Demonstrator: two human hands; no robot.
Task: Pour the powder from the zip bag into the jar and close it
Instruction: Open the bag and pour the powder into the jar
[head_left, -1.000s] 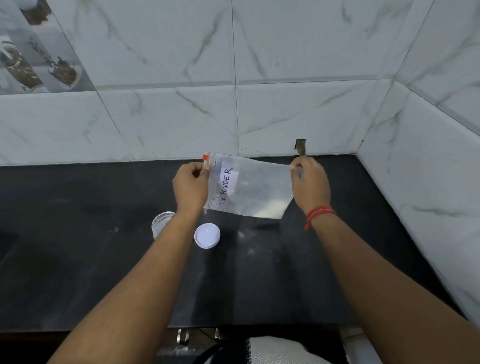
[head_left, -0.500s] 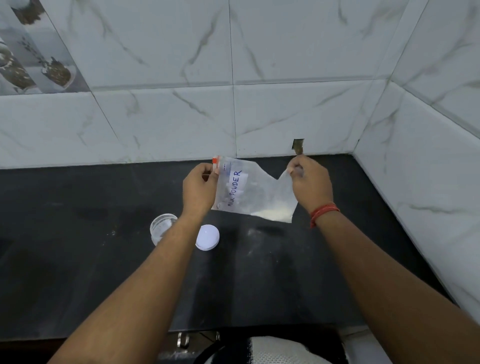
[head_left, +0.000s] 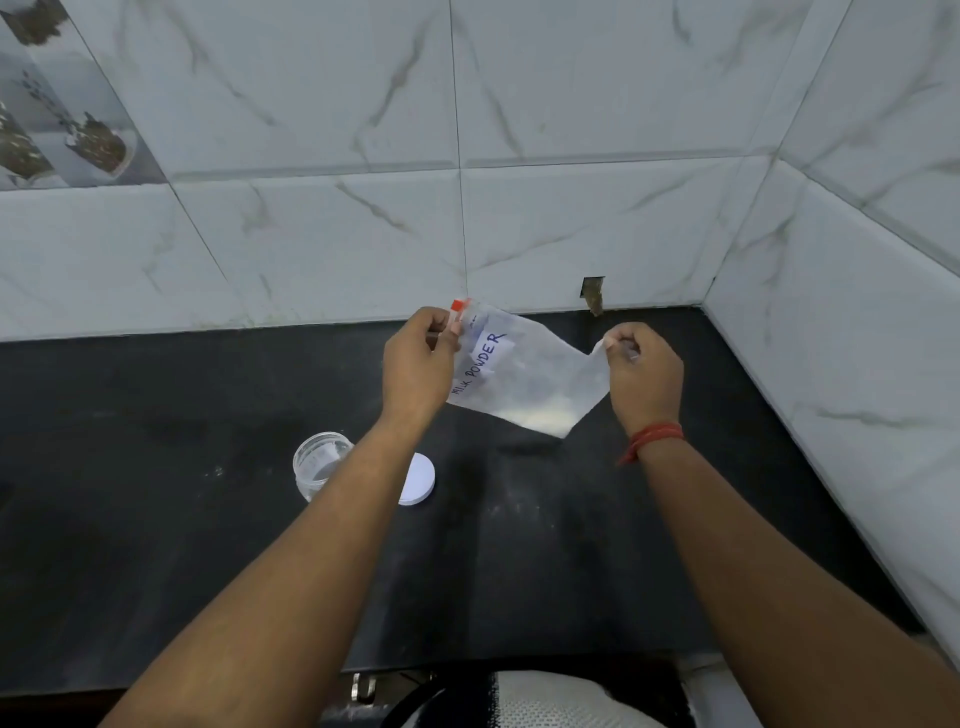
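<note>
A black stone countertop (head_left: 571, 571) runs into a corner of glossy white marble-look wall tiles (head_left: 322, 104). One decorative tile (head_left: 62, 114) at upper left shows printed jars. Light is soft, even.

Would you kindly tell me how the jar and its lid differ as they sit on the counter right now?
The jar is clear plastic and stands upright with its mouth open; the lid is opaque white and lies flat. The jar sits left of the person's left forearm, the lid just right of it, so they are apart. The forearm covers part of each. Both are round and rest on the black counter.
</note>
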